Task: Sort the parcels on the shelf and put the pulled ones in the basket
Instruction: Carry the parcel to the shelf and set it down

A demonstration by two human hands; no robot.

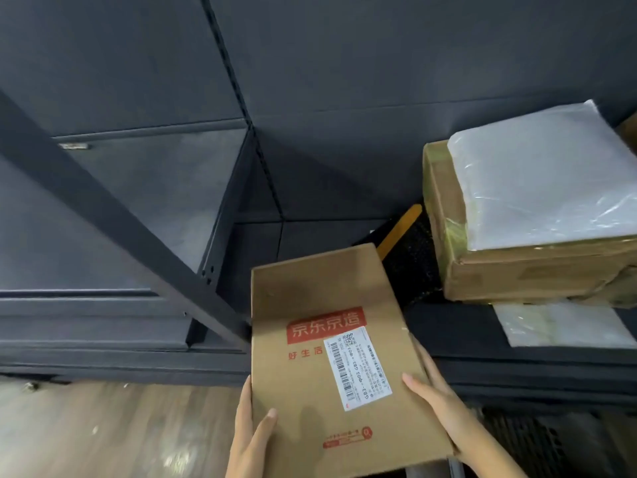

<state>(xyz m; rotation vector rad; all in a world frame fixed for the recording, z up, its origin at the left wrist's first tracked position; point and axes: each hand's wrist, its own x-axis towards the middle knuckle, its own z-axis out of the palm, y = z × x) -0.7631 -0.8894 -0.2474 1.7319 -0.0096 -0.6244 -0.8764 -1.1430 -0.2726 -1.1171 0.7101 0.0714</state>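
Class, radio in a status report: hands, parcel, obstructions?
Both hands, left and right, gripping flat cardboard parcel. Parcel at shelf edge. Black package just behind.

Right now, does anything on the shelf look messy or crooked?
Yes. A black parcel with a yellow stripe sits tilted, wedged behind the stack of brown boxes. A clear plastic packet lies squashed under that stack.
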